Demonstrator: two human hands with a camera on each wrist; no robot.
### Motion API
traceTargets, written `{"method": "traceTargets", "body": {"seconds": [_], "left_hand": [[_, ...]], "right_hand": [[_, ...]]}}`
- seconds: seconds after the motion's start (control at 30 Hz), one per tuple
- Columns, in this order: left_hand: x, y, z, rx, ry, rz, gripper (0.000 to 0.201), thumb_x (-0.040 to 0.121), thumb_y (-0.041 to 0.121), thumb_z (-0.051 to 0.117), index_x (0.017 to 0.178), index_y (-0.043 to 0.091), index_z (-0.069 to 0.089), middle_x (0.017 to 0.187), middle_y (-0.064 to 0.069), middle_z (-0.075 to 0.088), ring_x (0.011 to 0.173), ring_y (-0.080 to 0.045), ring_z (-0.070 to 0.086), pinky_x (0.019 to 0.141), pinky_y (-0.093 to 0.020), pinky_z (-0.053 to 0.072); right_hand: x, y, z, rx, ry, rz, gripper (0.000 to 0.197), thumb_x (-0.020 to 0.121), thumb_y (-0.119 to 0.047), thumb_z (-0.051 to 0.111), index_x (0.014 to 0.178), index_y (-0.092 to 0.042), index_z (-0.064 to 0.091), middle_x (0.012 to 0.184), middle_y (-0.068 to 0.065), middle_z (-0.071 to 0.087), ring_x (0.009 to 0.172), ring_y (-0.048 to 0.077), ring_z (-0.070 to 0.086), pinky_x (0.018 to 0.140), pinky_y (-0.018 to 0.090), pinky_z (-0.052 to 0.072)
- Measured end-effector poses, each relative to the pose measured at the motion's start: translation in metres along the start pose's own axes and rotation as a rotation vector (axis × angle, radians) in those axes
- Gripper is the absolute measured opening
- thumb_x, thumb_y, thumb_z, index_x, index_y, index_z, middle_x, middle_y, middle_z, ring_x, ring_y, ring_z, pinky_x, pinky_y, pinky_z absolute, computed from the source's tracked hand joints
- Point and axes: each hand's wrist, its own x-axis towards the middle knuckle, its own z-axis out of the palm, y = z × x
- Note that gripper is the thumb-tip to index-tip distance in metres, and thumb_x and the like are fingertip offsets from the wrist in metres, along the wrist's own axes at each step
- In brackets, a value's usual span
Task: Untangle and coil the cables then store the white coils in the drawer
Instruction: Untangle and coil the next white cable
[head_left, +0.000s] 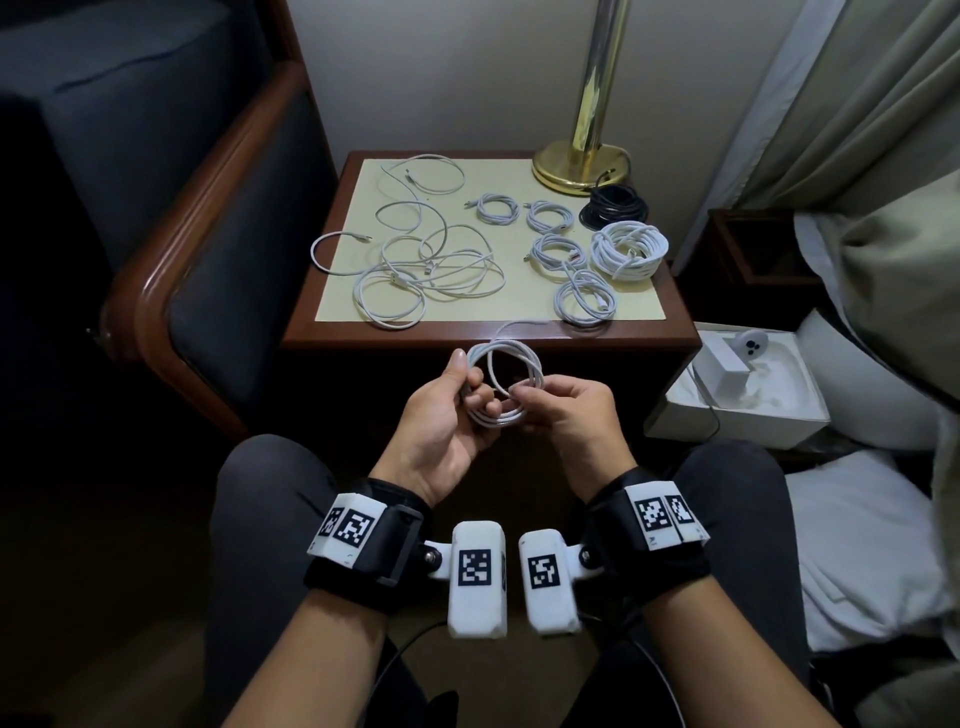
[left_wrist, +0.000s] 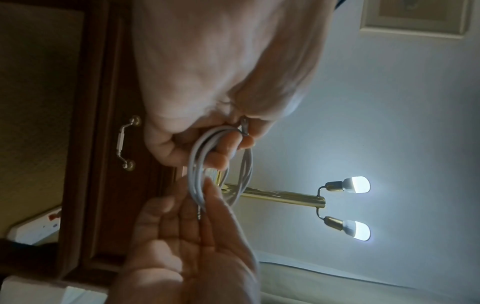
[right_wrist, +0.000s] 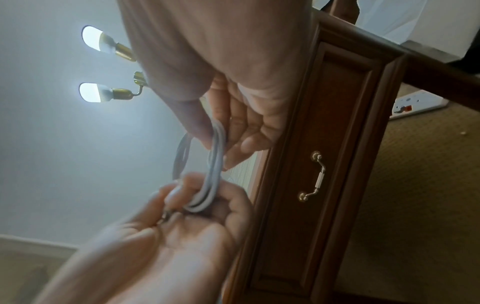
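Head view, lower centre: we are holding the white coil (head_left: 498, 384) above our lap, left hand (head_left: 441, 415) gripping the loops so they keep shape, right hand (head_left: 566, 415) pinching the far side. Loose cables (head_left: 421, 260) are waiting on the desk (head_left: 670, 306), upper centre.

Left wrist view: left fingers (left_wrist: 223, 146) clenching the coil, its plug pinned.

Right wrist view: right fingers (right_wrist: 249, 142) pinching strands; the drawer (right_wrist: 335, 144), frame right, shut.

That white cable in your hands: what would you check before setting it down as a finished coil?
1. Coil held on both sides: ok. The left hand and right hand each grip the white cable.
2. Loops gathered evenly: ok, they lie in one round bundle.
3. Loose end tucked in: not ok, a tail rises free toward the table.
4. Room among the finished coils: ok, bare tabletop shows beside them.
5. Tangle sorted: not ok, loose cables lie crossed.
6. Drawer open: not ok, it is closed.
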Motion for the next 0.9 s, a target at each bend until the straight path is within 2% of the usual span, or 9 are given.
{"method": "traceTargets", "body": {"seconds": [0.07,0.17,0.3,0.4,0.53,0.6,0.7,0.8,0.9], "left_hand": [[0.003,0.000,-0.005,0.070,0.059,0.004,0.039,0.102,0.041,0.038,0.071,0.018,0.047,0.059,0.003,0.045,0.062,-0.013,0.051,0.069,-0.029,0.042],[0.004,0.000,-0.008,0.091,0.115,0.032,0.038,0.102,0.036,0.041,0.071,0.016,0.051,0.068,0.001,0.054,0.074,-0.017,0.060,0.073,-0.035,0.051],[0.002,0.003,-0.005,-0.054,0.055,0.043,0.040,0.104,0.031,0.039,0.071,0.010,0.049,0.066,-0.007,0.057,0.061,-0.019,0.064,0.069,-0.038,0.059],[0.004,0.001,-0.004,-0.072,0.026,0.076,0.038,0.104,0.030,0.038,0.072,0.010,0.048,0.055,-0.006,0.053,0.048,-0.014,0.057,0.060,-0.031,0.058],[0.005,-0.001,-0.007,0.039,0.002,0.110,0.035,0.103,0.031,0.039,0.076,0.010,0.049,0.047,-0.001,0.041,0.040,-0.012,0.044,0.046,-0.022,0.046],[0.003,0.000,-0.008,0.102,-0.022,0.107,0.039,0.103,0.033,0.039,0.071,0.013,0.045,0.043,0.002,0.034,0.038,-0.010,0.036,0.046,-0.019,0.036],[0.001,0.002,-0.009,0.132,-0.029,0.122,0.041,0.102,0.033,0.039,0.066,0.015,0.044,0.041,0.005,0.029,0.037,-0.009,0.028,0.052,-0.023,0.026],[0.002,0.003,-0.010,0.153,-0.004,0.132,0.041,0.102,0.032,0.039,0.066,0.014,0.044,0.042,0.005,0.028,0.037,-0.009,0.025,0.056,-0.027,0.020],[0.003,0.003,-0.010,0.224,0.036,0.127,0.039,0.102,0.030,0.039,0.067,0.014,0.043,0.046,0.005,0.030,0.039,-0.008,0.024,0.050,-0.022,0.020]], "right_hand": [[0.000,-0.001,-0.001,0.040,-0.014,0.015,0.011,0.085,-0.002,0.063,0.075,-0.005,0.066,0.064,0.008,0.069,0.061,0.017,0.062,0.056,0.021,0.043],[0.000,-0.002,0.000,0.097,-0.064,0.045,0.017,0.088,-0.004,0.059,0.072,-0.006,0.062,0.060,0.004,0.067,0.057,0.013,0.061,0.055,0.020,0.042],[-0.001,0.000,0.002,0.078,-0.122,0.096,0.024,0.092,-0.007,0.056,0.068,-0.008,0.061,0.061,0.000,0.065,0.056,0.009,0.056,0.053,0.020,0.039],[0.000,0.003,0.002,0.048,-0.147,0.127,0.020,0.091,-0.009,0.057,0.072,-0.007,0.063,0.072,0.009,0.061,0.060,0.013,0.051,0.050,0.019,0.038],[-0.003,0.004,0.001,0.010,-0.154,0.155,0.017,0.089,-0.006,0.059,0.071,-0.005,0.062,0.059,0.000,0.061,0.055,0.011,0.048,0.046,0.017,0.034],[-0.005,0.004,-0.001,0.017,-0.184,0.156,0.016,0.087,-0.005,0.061,0.072,-0.006,0.060,0.057,-0.001,0.059,0.052,0.010,0.046,0.045,0.016,0.032],[-0.005,0.003,-0.005,0.000,-0.183,0.134,0.013,0.085,-0.004,0.065,0.074,-0.010,0.059,0.061,-0.001,0.060,0.051,0.008,0.048,0.044,0.015,0.033],[-0.004,-0.003,-0.005,-0.055,-0.110,0.049,0.012,0.082,-0.003,0.068,0.082,-0.013,0.061,0.070,0.002,0.060,0.054,0.007,0.049,0.044,0.014,0.033],[-0.008,-0.017,-0.003,-0.051,-0.068,-0.099,0.021,0.080,0.006,0.067,0.088,-0.013,0.061,0.070,0.002,0.051,0.054,0.000,0.050,0.047,0.010,0.036]]}}
